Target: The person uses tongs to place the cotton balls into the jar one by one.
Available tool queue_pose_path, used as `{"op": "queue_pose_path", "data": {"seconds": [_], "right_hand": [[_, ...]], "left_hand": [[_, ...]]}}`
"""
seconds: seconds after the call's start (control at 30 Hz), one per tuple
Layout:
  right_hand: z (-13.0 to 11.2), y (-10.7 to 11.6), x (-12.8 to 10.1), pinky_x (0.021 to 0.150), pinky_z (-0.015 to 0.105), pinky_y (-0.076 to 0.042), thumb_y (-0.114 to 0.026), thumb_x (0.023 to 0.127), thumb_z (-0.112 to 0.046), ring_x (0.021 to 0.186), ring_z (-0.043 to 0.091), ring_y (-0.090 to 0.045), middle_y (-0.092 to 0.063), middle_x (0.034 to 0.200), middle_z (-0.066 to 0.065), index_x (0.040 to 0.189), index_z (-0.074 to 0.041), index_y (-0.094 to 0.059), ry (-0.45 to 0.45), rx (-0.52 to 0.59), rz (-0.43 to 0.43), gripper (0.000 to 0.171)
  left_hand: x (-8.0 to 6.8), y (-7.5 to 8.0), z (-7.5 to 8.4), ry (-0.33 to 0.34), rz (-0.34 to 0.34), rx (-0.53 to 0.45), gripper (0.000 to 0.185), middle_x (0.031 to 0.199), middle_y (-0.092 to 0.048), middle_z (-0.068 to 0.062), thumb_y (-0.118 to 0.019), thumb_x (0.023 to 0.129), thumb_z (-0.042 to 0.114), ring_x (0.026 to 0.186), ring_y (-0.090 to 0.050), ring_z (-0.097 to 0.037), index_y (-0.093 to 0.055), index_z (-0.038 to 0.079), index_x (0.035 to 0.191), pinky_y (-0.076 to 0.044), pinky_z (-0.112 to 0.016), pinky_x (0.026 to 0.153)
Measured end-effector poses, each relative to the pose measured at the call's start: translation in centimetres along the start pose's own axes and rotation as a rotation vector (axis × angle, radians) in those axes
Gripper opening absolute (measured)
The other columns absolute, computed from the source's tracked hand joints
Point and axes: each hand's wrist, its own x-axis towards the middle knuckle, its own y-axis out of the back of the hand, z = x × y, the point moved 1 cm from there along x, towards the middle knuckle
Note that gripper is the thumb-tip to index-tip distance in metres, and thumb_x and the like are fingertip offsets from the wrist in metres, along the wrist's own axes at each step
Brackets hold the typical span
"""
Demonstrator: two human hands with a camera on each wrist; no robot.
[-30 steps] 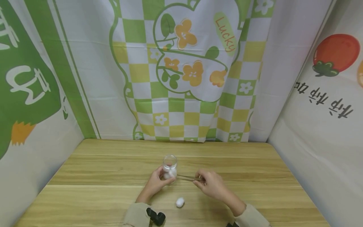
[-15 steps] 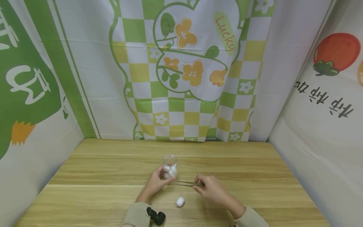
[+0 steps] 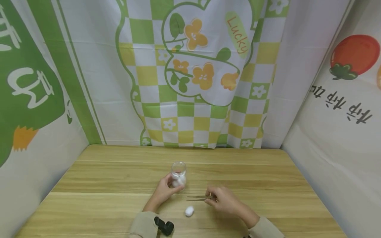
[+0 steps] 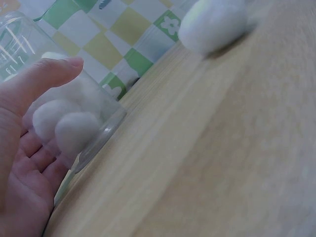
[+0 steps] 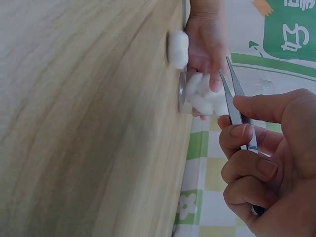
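Note:
A clear open-topped jar (image 3: pixel 179 170) with several white cotton balls (image 4: pixel 78 131) inside stands upright on the table. My left hand (image 3: pixel 164 191) holds it, thumb in front and fingers curled behind. My right hand (image 3: pixel 223 197) pinches metal tweezers (image 5: pixel 236 101) between thumb and fingers. The tweezers point left, their tips slightly apart with nothing between them. One loose cotton ball (image 3: pixel 189 211) lies on the table in front of the jar, just below the tweezers' tips in the head view.
The wooden table (image 3: pixel 119 172) reaches back to a checked green and yellow curtain (image 3: pixel 184 115). Printed cloth walls (image 3: pixel 333 138) flank it on both sides. A black wrist device (image 3: pixel 164 226) sits on the left sleeve.
My right hand has drawn the tweezers toward me, away from beside the jar to above the loose cotton ball in the head view. My left hand and the jar stay in place.

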Motion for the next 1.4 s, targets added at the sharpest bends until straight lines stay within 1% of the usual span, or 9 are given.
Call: {"op": "queue_pose_path", "data": {"seconds": [0.13, 0.3, 0.47, 0.7, 0.9, 1.0, 1.13, 1.27, 1.4], "right_hand": [[0.5, -0.3, -0.2, 0.05, 0.01, -0.04, -0.066, 0.09, -0.02, 0.058, -0.007, -0.042, -0.065, 0.072, 0.0, 0.093, -0.006, -0.065, 0.001, -0.012, -0.016, 0.014], [0.9, -0.7, -0.4, 0.049, 0.011, -0.038, -0.067, 0.09, -0.021, 0.057, -0.006, -0.039, -0.059, 0.068, -0.005, 0.091, -0.008, -0.065, -0.018, -0.028, -0.045, 0.013], [1.0, -1.0, -0.5, 0.049, 0.012, -0.037, -0.067, 0.089, -0.022, 0.056, -0.005, -0.039, -0.056, 0.067, -0.007, 0.091, -0.008, -0.065, -0.045, -0.007, -0.073, 0.014], [0.9, -1.1, -0.7, 0.048, 0.013, -0.037, -0.067, 0.09, -0.022, 0.056, -0.005, -0.039, -0.054, 0.067, -0.008, 0.091, -0.01, -0.065, -0.055, -0.002, -0.094, 0.012], [0.7, -1.1, -0.7, 0.05, 0.013, -0.037, -0.067, 0.09, -0.021, 0.058, -0.005, -0.04, -0.058, 0.069, -0.007, 0.09, -0.01, -0.065, -0.054, -0.028, -0.1, 0.012], [0.7, -1.3, -0.8, 0.051, 0.014, -0.037, -0.068, 0.089, -0.021, 0.059, -0.004, -0.04, -0.058, 0.07, -0.006, 0.089, -0.011, -0.064, -0.049, -0.051, -0.103, 0.011], [0.6, -1.7, -0.7, 0.05, 0.013, -0.035, -0.069, 0.087, -0.019, 0.058, -0.005, -0.039, -0.057, 0.067, -0.007, 0.085, -0.012, -0.064, -0.02, -0.084, -0.094, 0.009], [0.6, -1.9, -0.6, 0.048, 0.012, -0.033, -0.07, 0.086, -0.017, 0.056, -0.006, -0.036, -0.055, 0.063, -0.007, 0.081, -0.014, -0.062, 0.013, -0.102, -0.08, 0.01], [0.6, -2.0, -0.6, 0.047, 0.012, -0.031, -0.069, 0.086, -0.016, 0.055, -0.005, -0.035, -0.053, 0.062, -0.007, 0.08, -0.014, -0.06, 0.025, -0.108, -0.075, 0.011]], "left_hand": [[0.0, 0.0, 0.0, 0.006, 0.001, -0.004, 0.06, 0.132, -0.06, -0.018, -0.077, 0.081, 0.012, 0.128, -0.054, -0.033, -0.051, 0.004, 0.135, -0.044, -0.04, 0.112], [0.0, 0.0, 0.1, -0.006, -0.001, 0.012, 0.059, 0.129, -0.062, -0.018, -0.077, 0.081, 0.013, 0.124, -0.057, -0.031, -0.052, 0.003, 0.133, -0.047, -0.029, 0.107], [-0.1, 0.0, 0.1, -0.02, -0.002, 0.028, 0.058, 0.128, -0.062, -0.019, -0.077, 0.081, 0.014, 0.121, -0.059, -0.027, -0.052, 0.003, 0.133, -0.048, -0.022, 0.103], [-0.1, 0.0, 0.3, -0.005, 0.005, -0.014, 0.056, 0.125, -0.064, -0.017, -0.077, 0.08, 0.01, 0.117, -0.06, -0.021, -0.055, 0.005, 0.131, -0.047, -0.012, 0.095], [0.0, 0.0, 0.3, 0.011, -0.004, -0.036, 0.057, 0.124, -0.064, -0.016, -0.077, 0.08, 0.008, 0.114, -0.06, -0.016, -0.054, 0.006, 0.132, -0.048, -0.012, 0.092], [0.0, 0.1, 0.3, 0.012, -0.012, -0.037, 0.057, 0.125, -0.064, -0.017, -0.077, 0.08, 0.009, 0.114, -0.06, -0.017, -0.053, 0.006, 0.132, -0.048, -0.012, 0.091], [0.0, 0.1, 0.3, 0.009, -0.008, -0.031, 0.058, 0.125, -0.064, -0.018, -0.077, 0.08, 0.009, 0.114, -0.06, -0.017, -0.053, 0.006, 0.132, -0.048, -0.012, 0.091], [0.0, 0.0, 0.2, 0.011, -0.002, -0.024, 0.058, 0.126, -0.063, -0.017, -0.078, 0.08, 0.009, 0.113, -0.06, -0.014, -0.054, 0.006, 0.132, -0.047, -0.011, 0.091], [-0.1, 0.0, 0.2, 0.0, -0.009, -0.011, 0.058, 0.125, -0.063, -0.018, -0.077, 0.08, 0.011, 0.115, -0.061, -0.019, -0.053, 0.005, 0.132, -0.048, -0.012, 0.092]]}}
